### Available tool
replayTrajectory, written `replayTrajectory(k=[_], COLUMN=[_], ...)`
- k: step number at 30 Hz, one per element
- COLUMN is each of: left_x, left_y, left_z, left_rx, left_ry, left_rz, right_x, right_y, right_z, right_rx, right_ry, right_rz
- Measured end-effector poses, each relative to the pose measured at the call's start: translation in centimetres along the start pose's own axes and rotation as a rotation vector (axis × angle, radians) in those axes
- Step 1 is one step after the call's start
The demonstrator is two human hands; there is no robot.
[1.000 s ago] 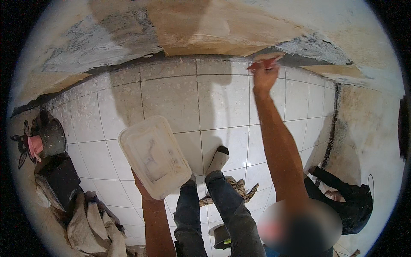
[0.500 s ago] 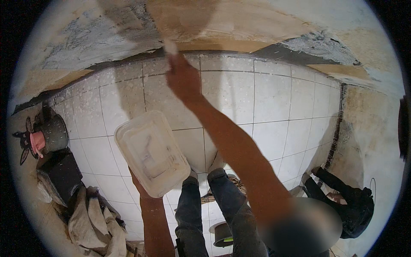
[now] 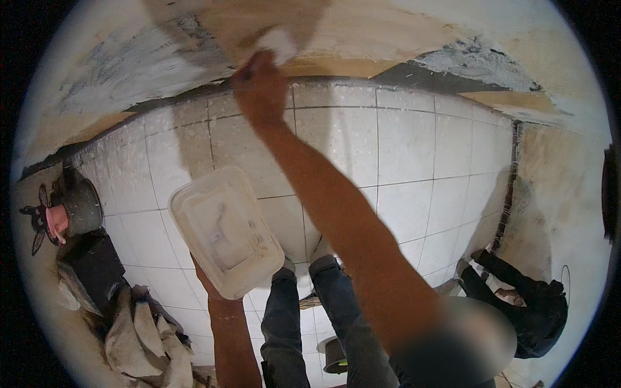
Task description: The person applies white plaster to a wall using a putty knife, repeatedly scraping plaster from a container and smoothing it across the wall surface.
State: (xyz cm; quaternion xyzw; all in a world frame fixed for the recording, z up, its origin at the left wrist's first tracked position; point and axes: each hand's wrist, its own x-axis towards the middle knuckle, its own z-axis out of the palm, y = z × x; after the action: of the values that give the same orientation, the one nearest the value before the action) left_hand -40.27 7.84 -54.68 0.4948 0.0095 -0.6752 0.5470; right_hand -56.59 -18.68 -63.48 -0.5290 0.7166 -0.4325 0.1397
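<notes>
My left forearm (image 3: 229,336) reaches up under a clear, whitish plastic tub (image 3: 223,275). The tub rests on that hand, whose fingers are hidden beneath it. Some pale residue is smeared across its bottom. My right arm stretches up to the lower part of the wall (image 3: 369,39), where my right hand (image 3: 262,84) is closed on a pale, flat scraper (image 3: 279,44), blurred by motion. Around the scraper the wall is beige and smooth, with rough grey-white patches (image 3: 142,71) to its left and farther right.
White tiles cover the floor (image 3: 407,149), speckled with white near the wall. At left stand a grey pot (image 3: 84,204) with a pink item, a black box (image 3: 90,265) and crumpled cloth (image 3: 132,343). Dark clothing (image 3: 540,317) lies at right. A round container (image 3: 335,355) sits behind my legs.
My right hand has moved slightly up and left, and the scraper has turned to point up and right against the wall. The tub stays nearly in place.
</notes>
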Motion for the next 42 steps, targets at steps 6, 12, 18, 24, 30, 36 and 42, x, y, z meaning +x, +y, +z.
replayTrajectory(k=[6, 12, 18, 24, 30, 36, 42], left_x=[-0.3, -0.5, -0.4, -1.4, -1.5, -1.7, -1.2], left_y=[1.0, 1.7, 2.7, 4.4, 3.3, 3.1, 2.6], left_z=[1.8, 0.5, 1.5, -2.3, -3.4, -1.9, -1.8], left_rx=[0.058, 0.075, 0.09, 0.01, 0.073, -0.009, -0.046], left_ry=[0.054, -0.004, 0.042, 0.163, 0.2, 0.147, 0.032], left_rz=[0.014, 0.041, 0.074, 0.084, 0.128, 0.07, 0.073], right_x=[-3.9, 2.7, 8.8, 2.7, -1.6, -4.5, 1.0], right_y=[4.4, 15.8, 12.5, -4.4, -6.3, 5.5, 14.5], right_z=[-3.6, -18.2, -19.0, -3.9, 1.8, -5.1, -15.8], right_rx=[-0.098, 0.485, -0.125, -0.036, -0.006, 0.233, 0.71], right_ry=[-0.221, 0.213, 0.401, 0.251, 0.022, -0.184, 0.166], right_rz=[-0.075, 0.278, 0.038, 0.0, -0.077, 0.224, 0.408])
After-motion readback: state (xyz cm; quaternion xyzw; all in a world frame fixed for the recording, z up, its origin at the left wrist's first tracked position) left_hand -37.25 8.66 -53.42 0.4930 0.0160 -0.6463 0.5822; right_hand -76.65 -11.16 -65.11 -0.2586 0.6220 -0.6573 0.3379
